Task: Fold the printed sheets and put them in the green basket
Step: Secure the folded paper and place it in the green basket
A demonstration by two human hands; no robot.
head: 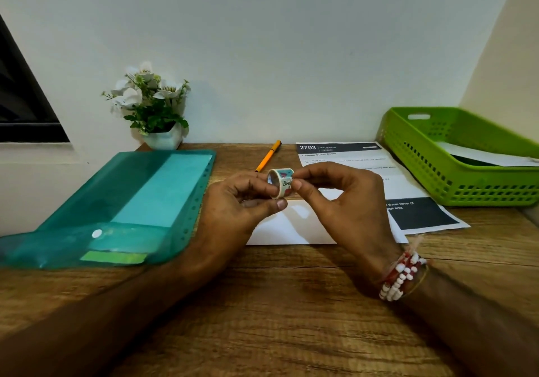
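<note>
Grainy matt wood makes up the desk [291, 303], carrying a perforated glossy plastic green basket [437, 178] at its right edge, matt paper printed sheets [364, 160] and a translucent (slightly shiny) plastic folder [131, 201].

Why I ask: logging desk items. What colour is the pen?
The pen is orange with a dark far end; head view.

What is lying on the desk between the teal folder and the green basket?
Head view: an orange pen, a printed sheet, a white sheet; above them the left hand and right hand hold a tape roll.

Soft even light, faint shadows, wide-angle edge distortion.
</note>
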